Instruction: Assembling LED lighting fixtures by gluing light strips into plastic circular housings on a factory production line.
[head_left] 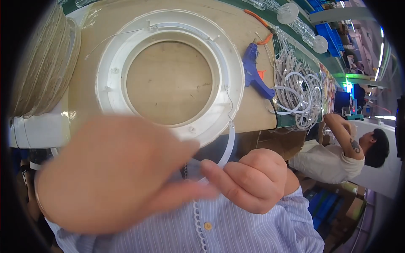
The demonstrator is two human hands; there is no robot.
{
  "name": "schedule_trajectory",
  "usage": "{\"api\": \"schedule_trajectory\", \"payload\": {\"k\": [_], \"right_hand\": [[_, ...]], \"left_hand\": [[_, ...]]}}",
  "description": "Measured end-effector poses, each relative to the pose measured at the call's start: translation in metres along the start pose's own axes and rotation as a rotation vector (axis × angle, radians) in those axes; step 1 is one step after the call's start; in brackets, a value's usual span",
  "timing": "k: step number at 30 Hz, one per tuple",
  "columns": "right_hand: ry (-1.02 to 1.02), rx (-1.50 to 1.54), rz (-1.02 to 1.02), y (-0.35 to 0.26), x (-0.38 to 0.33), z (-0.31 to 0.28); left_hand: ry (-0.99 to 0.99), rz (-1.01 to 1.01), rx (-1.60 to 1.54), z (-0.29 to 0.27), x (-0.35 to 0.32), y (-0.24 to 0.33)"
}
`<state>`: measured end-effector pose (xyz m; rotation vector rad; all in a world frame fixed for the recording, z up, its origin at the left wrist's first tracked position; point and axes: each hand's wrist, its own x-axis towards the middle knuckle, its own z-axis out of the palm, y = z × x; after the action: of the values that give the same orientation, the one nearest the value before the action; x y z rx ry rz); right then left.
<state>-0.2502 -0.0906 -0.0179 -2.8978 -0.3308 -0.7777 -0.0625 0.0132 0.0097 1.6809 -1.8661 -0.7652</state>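
A white plastic ring (109,90) lies on the brown work surface, with thin wires and a pale strip running inside its channel. From the ring's near right side a flexible white light strip (230,143) hangs over the edge toward my hands. My right hand (255,179) is closed, its fingers curled and pinched around the strip's lower part, which is mostly hidden. To its left, my left hand (114,173) is smeared by motion, thumb and fingers pointing at the right hand. Something thin and greyish shows between the two hands, too blurred to name.
A blue glue gun (252,67) and orange-handled pliers (265,36) lie right of the ring, beside a tangled pile of light strips (295,90). A large spool (44,63) stands at left. Clear stemmed pieces (287,13) lie at the back. A person (337,154) works at right.
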Motion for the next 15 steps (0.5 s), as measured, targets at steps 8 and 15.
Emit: {"api": "schedule_trajectory", "payload": {"k": [8,15], "right_hand": [[0.002,-0.007,0.0,0.0,0.0,0.005],[-0.021,-0.051,0.296,0.016,-0.02,0.009]], "left_hand": [[-0.071,-0.026,-0.12,0.001,-0.021,-0.003],[-0.004,-0.104,-0.187,0.0,-0.033,-0.017]]}}
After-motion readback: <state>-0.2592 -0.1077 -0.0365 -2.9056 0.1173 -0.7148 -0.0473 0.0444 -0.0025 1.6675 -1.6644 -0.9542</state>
